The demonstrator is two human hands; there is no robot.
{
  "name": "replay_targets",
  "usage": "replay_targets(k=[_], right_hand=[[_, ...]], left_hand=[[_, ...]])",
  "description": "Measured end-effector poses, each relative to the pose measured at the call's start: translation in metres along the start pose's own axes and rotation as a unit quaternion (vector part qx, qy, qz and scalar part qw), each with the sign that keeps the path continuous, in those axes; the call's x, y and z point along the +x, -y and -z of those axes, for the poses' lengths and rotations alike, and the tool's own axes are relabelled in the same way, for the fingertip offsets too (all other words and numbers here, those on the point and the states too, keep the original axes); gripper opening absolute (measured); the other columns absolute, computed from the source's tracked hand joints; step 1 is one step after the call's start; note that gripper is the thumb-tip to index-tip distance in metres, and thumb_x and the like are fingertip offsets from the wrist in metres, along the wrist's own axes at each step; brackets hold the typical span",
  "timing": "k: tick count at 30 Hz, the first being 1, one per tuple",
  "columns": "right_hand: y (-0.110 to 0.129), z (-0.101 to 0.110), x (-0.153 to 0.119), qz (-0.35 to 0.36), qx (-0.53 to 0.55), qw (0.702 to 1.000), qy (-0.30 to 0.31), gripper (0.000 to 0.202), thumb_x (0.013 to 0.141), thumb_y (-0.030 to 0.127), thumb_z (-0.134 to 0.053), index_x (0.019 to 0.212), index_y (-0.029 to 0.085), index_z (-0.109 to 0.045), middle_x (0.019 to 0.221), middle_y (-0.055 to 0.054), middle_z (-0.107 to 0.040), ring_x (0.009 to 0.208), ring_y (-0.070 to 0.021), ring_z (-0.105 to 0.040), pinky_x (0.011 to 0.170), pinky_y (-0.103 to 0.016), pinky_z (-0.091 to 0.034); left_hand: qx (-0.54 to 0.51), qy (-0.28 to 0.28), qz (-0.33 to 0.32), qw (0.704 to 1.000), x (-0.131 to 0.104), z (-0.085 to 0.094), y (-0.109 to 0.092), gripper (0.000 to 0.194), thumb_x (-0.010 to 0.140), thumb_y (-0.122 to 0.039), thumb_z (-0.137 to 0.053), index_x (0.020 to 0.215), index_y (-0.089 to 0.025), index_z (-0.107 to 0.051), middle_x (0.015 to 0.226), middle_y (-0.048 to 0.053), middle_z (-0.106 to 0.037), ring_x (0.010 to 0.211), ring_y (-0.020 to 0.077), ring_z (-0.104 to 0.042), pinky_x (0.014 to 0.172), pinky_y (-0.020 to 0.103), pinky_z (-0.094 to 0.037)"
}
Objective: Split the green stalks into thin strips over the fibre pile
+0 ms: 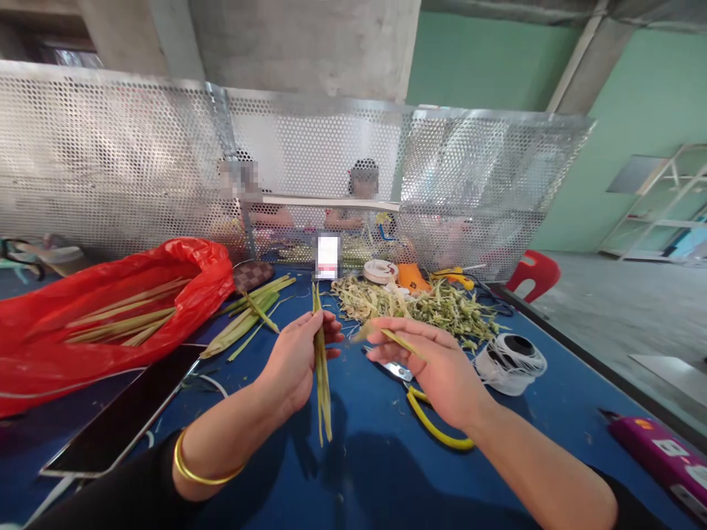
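Observation:
Between the thumb and fingers of my left hand (295, 357) a few long dried leaf strips (321, 383) hang upright over the blue table. My right hand (428, 357) is to the right, its fingers pinching a thin leaf piece (401, 340) whose left end is blurred. Below the right hand lie scissors (434, 427) with yellow handles, partly covered by it. A heap of dried leaf scraps (425, 309) spreads behind the right hand. More long leaves (243, 324) lie to the left of my left hand.
At left, a red plastic bag (204, 272) holds more leaf strips, beside a dark tablet (127, 412). White thread on a spool (508, 368) and a purple device (657, 449) are at right. A tape roll (381, 271) sits before the perforated metal screen (320, 140); people are behind it.

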State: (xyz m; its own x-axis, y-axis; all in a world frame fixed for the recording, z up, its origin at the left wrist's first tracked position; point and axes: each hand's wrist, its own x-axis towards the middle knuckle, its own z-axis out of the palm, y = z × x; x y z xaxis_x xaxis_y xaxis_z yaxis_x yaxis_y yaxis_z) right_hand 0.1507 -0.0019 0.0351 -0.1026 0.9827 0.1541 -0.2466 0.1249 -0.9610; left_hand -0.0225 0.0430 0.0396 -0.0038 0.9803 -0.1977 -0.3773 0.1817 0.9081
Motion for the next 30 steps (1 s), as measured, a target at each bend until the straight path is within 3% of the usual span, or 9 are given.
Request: replay_targets(k=[2, 7, 11, 19, 24, 30], right_hand=[[0.001, -0.002, -0.001, -0.011, 0.021, 1.0, 0.001, 0.025, 0.078, 0.03, -0.062, 0.1, 0.02, -0.069, 0.096, -0.008, -0.071, 0.087, -0.0213, -0.067, 0.084, -0.039, -0.051], [-0.004, -0.005, -0.003, 0.031, -0.125, 0.989, -0.066, 0.015, 0.08, 0.03, -0.061, 0.083, 0.02, -0.072, 0.071, -0.003, -0.066, 0.063, -0.0154, -0.062, 0.066, -0.032, -0.049], [-0.007, -0.006, -0.004, 0.096, -0.198, 0.97, -0.099, 0.014, 0.078, 0.03, -0.063, 0.07, 0.02, -0.068, 0.078, -0.003, -0.062, 0.075, -0.0169, -0.057, 0.067, -0.029, -0.045], [-0.011, -0.012, -0.007, 0.031, -0.221, 0.97, -0.096, 0.014, 0.075, 0.029, -0.065, 0.079, 0.02, -0.056, 0.063, 0.003, -0.059, 0.058, -0.0123, -0.052, 0.056, -0.024, -0.042], [-0.013, -0.014, -0.008, 0.014, -0.199, 0.976, -0.086, 0.026, 0.074, 0.029, -0.068, 0.083, 0.022, -0.045, 0.06, 0.005, -0.062, 0.059, -0.0126, -0.055, 0.057, -0.024, -0.043], [-0.015, -0.014, -0.007, 0.014, -0.191, 0.978, -0.081, 0.028, 0.073, 0.025, -0.067, 0.085, 0.023, -0.042, 0.06, 0.006, -0.063, 0.061, -0.0134, -0.06, 0.061, -0.026, -0.046]], left_hand=[[0.008, 0.018, -0.007, 1.0, -0.003, -0.002, -0.002, 0.011, 0.083, -0.02, -0.054, 0.075, -0.015, -0.06, 0.067, 0.002, -0.063, 0.057, 0.0117, -0.061, 0.05, 0.022, -0.047], [0.048, 0.062, -0.021, 0.997, -0.014, -0.005, 0.0, 0.016, 0.084, -0.024, -0.053, 0.075, -0.015, -0.062, 0.07, 0.002, -0.064, 0.062, 0.0117, -0.06, 0.054, 0.021, -0.046], [0.086, 0.119, -0.025, 0.989, -0.022, -0.007, 0.006, 0.018, 0.083, -0.027, -0.056, 0.074, -0.015, -0.065, 0.075, 0.005, -0.067, 0.073, 0.0137, -0.061, 0.062, 0.021, -0.047], [0.095, 0.148, -0.004, 0.984, -0.031, -0.012, 0.015, 0.017, 0.079, -0.028, -0.063, 0.084, -0.014, -0.072, 0.084, 0.008, -0.068, 0.075, 0.0153, -0.058, 0.068, 0.024, -0.047], [0.065, 0.183, 0.031, 0.98, -0.033, -0.012, 0.018, 0.025, 0.079, -0.034, -0.064, 0.091, -0.014, -0.072, 0.08, 0.006, -0.069, 0.07, 0.0136, -0.058, 0.07, 0.023, -0.045], [0.028, 0.19, 0.048, 0.98, -0.034, -0.013, 0.02, 0.023, 0.079, -0.032, -0.064, 0.091, -0.013, -0.07, 0.081, 0.007, -0.069, 0.074, 0.015, -0.06, 0.073, 0.024, -0.045]])
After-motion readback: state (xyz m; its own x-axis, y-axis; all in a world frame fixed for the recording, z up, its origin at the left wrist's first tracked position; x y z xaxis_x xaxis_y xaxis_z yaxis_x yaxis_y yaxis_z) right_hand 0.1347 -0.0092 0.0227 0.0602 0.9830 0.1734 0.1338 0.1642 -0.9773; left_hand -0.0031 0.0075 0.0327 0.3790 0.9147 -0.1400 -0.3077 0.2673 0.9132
